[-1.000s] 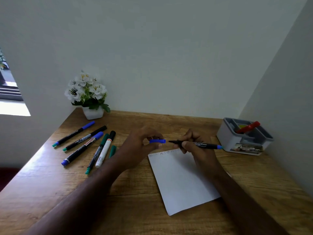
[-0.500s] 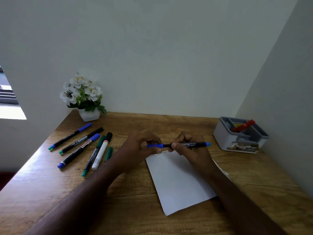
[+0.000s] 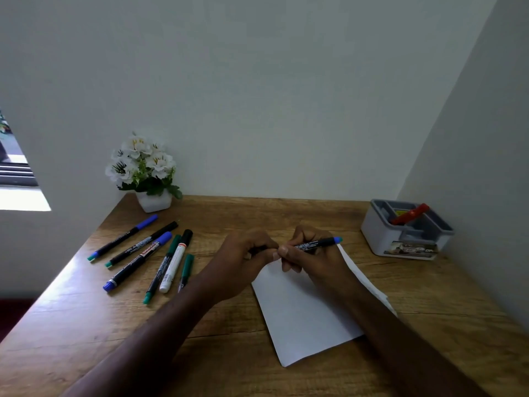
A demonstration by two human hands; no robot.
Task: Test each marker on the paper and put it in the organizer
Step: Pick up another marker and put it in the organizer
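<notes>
Both hands meet over the top edge of the white paper (image 3: 303, 313). My right hand (image 3: 309, 259) grips a black marker with a blue end (image 3: 317, 242), which lies nearly level and points left. My left hand (image 3: 243, 253) curls around the marker's capped end, and the blue cap is hidden inside the fingers. Several more markers (image 3: 143, 250) lie in a loose row on the left of the wooden desk (image 3: 86, 325). The grey organizer (image 3: 406, 233) stands at the back right with a red marker (image 3: 410, 214) in it.
A white pot of artificial flowers (image 3: 148, 176) stands at the back left corner of the desk. Walls close in behind and on the right, just beyond the organizer. A bright window opening shows at the far left.
The blue cap, held apart from the marker tip a second ago, has been pushed onto the marker. My hands have come together and my left fingers now cover the cap.
</notes>
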